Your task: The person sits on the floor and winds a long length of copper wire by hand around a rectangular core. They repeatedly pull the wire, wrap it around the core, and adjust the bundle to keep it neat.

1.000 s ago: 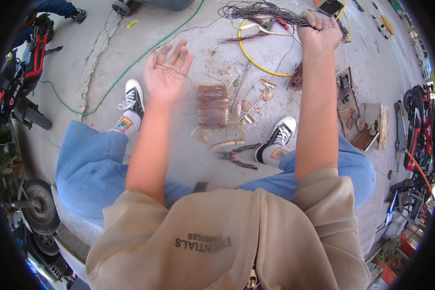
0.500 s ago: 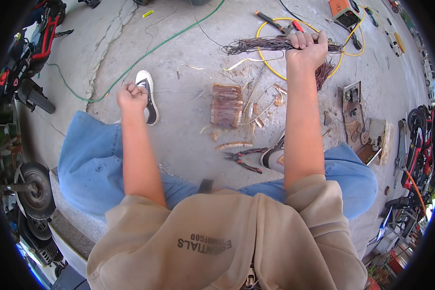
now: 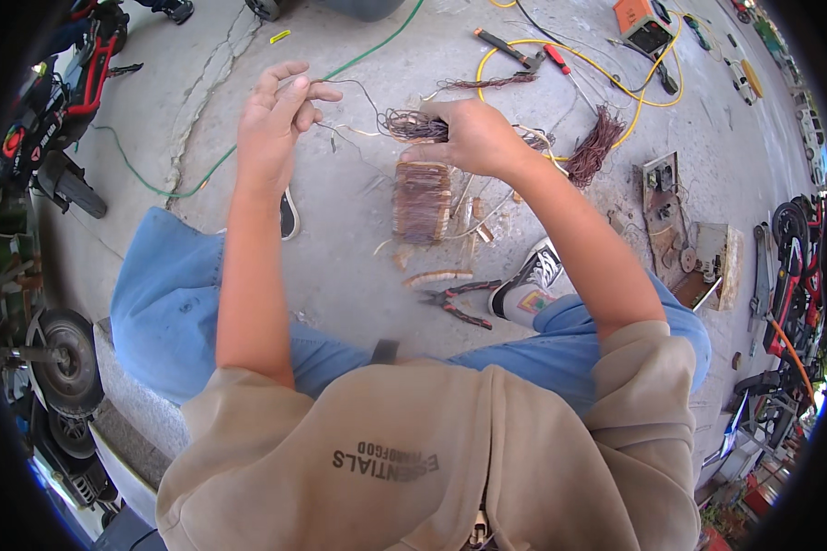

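My right hand (image 3: 473,136) is closed round a bundle of dark, thin copper wire (image 3: 409,126), whose looped end sticks out to the left. To its left, my left hand (image 3: 285,106) is raised with its fingers spread. A loose strand curves from the bundle to just beside my left fingertips; whether they touch it is hard to see. Below the bundle, a wire-wound coil block (image 3: 422,204) lies on the concrete.
Pliers (image 3: 459,301) lie near my right shoe (image 3: 528,274). Behind are a hammer (image 3: 510,50), a red-handled screwdriver (image 3: 558,61), a yellow cable (image 3: 606,76) and an orange machine (image 3: 641,26). Another wire bundle (image 3: 596,145) rests right. A green hose (image 3: 372,50) crosses the floor.
My right hand has brought the wire bundle left and nearer to my left hand. My left hand has moved forward and its fingers, pinched on a strand before, have spread.
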A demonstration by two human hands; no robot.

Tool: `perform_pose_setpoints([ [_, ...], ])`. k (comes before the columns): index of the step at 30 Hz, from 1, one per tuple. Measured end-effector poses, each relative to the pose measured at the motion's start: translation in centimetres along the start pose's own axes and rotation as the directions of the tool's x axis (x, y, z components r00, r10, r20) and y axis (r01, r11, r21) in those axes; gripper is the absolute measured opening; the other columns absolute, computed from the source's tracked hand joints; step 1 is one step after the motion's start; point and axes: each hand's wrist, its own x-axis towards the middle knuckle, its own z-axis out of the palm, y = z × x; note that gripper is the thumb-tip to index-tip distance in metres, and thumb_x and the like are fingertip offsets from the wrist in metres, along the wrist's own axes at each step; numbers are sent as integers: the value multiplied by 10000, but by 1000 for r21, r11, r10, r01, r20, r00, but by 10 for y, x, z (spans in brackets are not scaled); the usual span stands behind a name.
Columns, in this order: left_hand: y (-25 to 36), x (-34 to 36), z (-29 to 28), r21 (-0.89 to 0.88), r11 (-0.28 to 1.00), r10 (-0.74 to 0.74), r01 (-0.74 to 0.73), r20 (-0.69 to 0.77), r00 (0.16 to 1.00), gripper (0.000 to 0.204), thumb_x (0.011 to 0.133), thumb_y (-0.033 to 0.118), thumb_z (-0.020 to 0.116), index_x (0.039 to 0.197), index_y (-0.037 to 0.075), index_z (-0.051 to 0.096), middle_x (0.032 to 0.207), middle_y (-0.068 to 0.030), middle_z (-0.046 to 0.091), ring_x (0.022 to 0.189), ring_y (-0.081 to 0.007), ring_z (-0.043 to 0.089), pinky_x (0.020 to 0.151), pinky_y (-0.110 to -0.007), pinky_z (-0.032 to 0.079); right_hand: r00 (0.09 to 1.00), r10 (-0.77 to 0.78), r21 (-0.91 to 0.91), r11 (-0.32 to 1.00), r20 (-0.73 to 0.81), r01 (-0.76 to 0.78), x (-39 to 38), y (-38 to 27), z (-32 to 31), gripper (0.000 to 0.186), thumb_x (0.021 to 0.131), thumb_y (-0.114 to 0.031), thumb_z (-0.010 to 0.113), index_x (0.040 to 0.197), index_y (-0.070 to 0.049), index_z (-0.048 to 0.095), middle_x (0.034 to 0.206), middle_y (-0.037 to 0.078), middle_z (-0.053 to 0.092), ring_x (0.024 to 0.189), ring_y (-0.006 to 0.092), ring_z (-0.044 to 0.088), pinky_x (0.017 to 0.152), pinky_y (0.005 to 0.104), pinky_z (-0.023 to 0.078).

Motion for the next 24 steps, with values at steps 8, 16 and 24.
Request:
perform_pose_setpoints([
  [8, 9, -23, -1, 47, 999, 7, -18, 229, 974, 321, 956, 155, 555, 1209, -36, 504, 918, -140, 658, 503, -35, 321, 609, -225, 384, 997, 57, 297, 954, -57, -38, 20, 24, 25, 529, 759, -371, 790, 1030, 47, 610, 855, 131, 655, 788, 246, 616, 716, 357, 485],
  [16, -24, -23, 28, 274, 961, -108, 38, 246, 963, 513, 908, 328, 651, 1249, -29, 512, 1106, -143, 645, 808, -54, 500, 665, -241, 464, 957, 96, 960, -38, -273, 278, 10, -36, -28, 180, 892, -144, 613, 753, -94, 509, 1071, 162, 628, 760, 122, 504, 699, 251, 416],
  [24, -25, -40, 82, 111, 925, -367, 365, 519, 772, 283, 915, 260, 662, 1006, 26, 534, 751, -63, 662, 667, -155, 654, 664, -303, 527, 963, 51, 956, -119, -265, 270, 5, -50, -42, 251, 942, -225, 610, 766, -106, 478, 644, -10, 445, 543, 99, 428, 556, 281, 408],
])
